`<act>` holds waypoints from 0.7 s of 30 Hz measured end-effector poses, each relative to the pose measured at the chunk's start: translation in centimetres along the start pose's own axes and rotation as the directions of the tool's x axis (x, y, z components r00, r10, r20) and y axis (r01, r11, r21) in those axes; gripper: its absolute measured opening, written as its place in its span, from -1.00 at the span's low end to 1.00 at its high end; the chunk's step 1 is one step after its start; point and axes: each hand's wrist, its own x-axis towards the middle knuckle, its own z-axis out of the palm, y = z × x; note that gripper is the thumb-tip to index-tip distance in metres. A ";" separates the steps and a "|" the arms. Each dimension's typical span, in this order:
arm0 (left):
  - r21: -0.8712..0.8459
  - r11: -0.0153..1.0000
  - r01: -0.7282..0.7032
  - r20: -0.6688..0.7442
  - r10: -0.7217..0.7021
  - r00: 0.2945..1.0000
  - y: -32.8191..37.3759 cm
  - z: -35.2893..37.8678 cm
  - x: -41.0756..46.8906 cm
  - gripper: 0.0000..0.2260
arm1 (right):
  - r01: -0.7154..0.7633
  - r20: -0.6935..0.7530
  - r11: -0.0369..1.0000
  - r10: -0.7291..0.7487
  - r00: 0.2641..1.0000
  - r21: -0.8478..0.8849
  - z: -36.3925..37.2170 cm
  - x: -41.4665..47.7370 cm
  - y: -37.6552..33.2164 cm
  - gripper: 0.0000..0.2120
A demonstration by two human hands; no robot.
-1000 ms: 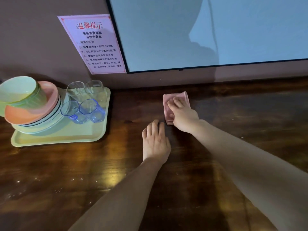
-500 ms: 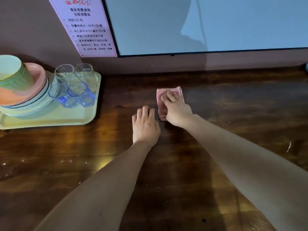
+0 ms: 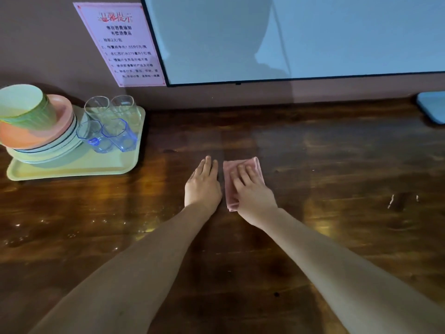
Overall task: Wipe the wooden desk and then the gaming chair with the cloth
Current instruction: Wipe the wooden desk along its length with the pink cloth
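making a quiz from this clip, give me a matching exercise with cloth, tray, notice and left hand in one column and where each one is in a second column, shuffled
Column one
1. cloth
2. tray
3. notice
4. left hand

Column two
a. on the wall, left of the screen
b. palm down on the desk, beside the cloth
c. under the right hand
d. under the bowls and glasses

Pairs: 1-c, 2-d, 3-a, 4-b
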 end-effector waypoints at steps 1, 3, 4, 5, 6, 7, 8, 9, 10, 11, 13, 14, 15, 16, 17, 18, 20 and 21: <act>0.021 1.000 -0.008 0.012 0.008 1.000 -0.1 0.3 0.0 -0.45 | -0.018 0.011 0.999 0.018 1.000 0.029 -0.5 0.7 0.0 0.04; 0.064 0.998 -0.010 0.008 0.009 1.000 0.0 0.8 -0.1 -0.43 | -0.044 0.024 0.998 0.043 0.999 0.036 -1.4 2.7 0.1 -0.02; 0.075 0.997 -0.010 -0.006 0.010 1.000 0.1 1.0 -0.1 -0.42 | -0.057 0.024 0.997 0.056 0.998 0.049 -1.8 3.7 0.1 -0.08; 0.077 0.997 -0.009 -0.017 0.010 1.000 0.2 1.1 -0.2 -0.41 | -0.069 0.024 0.995 0.067 0.997 0.067 -2.2 4.7 0.1 -0.14; 0.080 0.997 -0.012 -0.025 0.015 1.000 0.3 1.2 -0.1 -0.40 | -0.081 0.022 0.993 0.079 0.997 0.083 -2.4 5.3 0.0 -0.18; 0.088 0.996 -0.017 -0.028 0.020 0.999 0.5 1.1 -0.1 -0.40 | -0.090 0.017 0.992 0.089 0.996 0.090 -2.6 5.6 0.0 -0.20; 0.094 0.995 -0.019 -0.026 0.022 0.999 0.6 0.8 -0.1 -0.40 | -0.096 0.019 0.991 0.095 0.995 0.091 -2.5 5.5 -0.2 -0.22; 0.103 0.994 -0.020 -0.021 0.022 1.000 0.7 0.5 -0.4 -0.41 | -0.102 0.026 0.990 0.100 0.995 0.094 -2.3 5.0 -0.4 -0.22; 0.125 0.992 -0.029 -0.022 0.032 0.999 0.8 0.2 -0.6 -0.42 | -0.104 0.033 0.990 0.102 0.994 0.096 -2.0 4.2 -0.5 -0.20; 0.157 0.987 -0.043 -0.025 0.048 0.999 0.9 0.0 -1.0 -0.44 | -0.099 0.046 0.991 0.095 0.994 0.090 -1.6 3.0 -0.7 -0.17; 0.212 0.975 -0.065 -0.041 0.076 0.996 0.8 -0.4 -2.5 -0.48 | -0.061 0.040 0.996 0.058 0.997 0.060 -0.5 -0.1 -1.0 -0.08; 0.228 0.971 -0.072 -0.062 0.089 0.994 0.9 -0.6 -3.5 -0.52 | -0.035 0.006 0.999 0.035 0.999 0.035 0.3 -1.8 -1.1 -0.06; 0.234 0.969 -0.081 -0.084 0.103 0.991 0.9 -0.7 -4.6 -0.56 | -0.011 -0.035 1.000 0.011 0.999 0.010 1.1 -3.5 -1.3 -0.05; 0.232 0.968 -0.093 -0.100 0.119 0.988 1.0 -0.7 -5.5 -0.62 | 0.007 -0.067 1.000 -0.008 0.998 -0.011 2.0 -5.1 -1.5 -0.04; 0.228 0.968 -0.108 -0.106 0.135 0.985 1.2 -0.8 -6.3 -0.66 | 0.019 -0.078 0.999 -0.021 0.997 -0.027 2.7 -6.4 -1.6 -0.04; 0.223 0.968 -0.117 -0.111 0.144 0.983 1.3 -0.8 -7.1 -0.68 | 0.021 -0.071 0.999 -0.023 0.997 -0.033 3.3 -7.4 -1.6 -0.04; 0.203 0.972 -0.119 -0.141 0.149 0.979 1.4 -0.7 -8.1 -0.69 | 0.014 -0.044 1.000 -0.015 0.999 -0.027 3.4 -7.4 -1.3 -0.04; 0.191 0.975 -0.115 -0.157 0.146 0.977 1.3 -0.4 -8.7 -0.71 | 0.018 -0.026 0.999 -0.019 0.999 -0.032 3.3 -6.9 -1.2 -0.03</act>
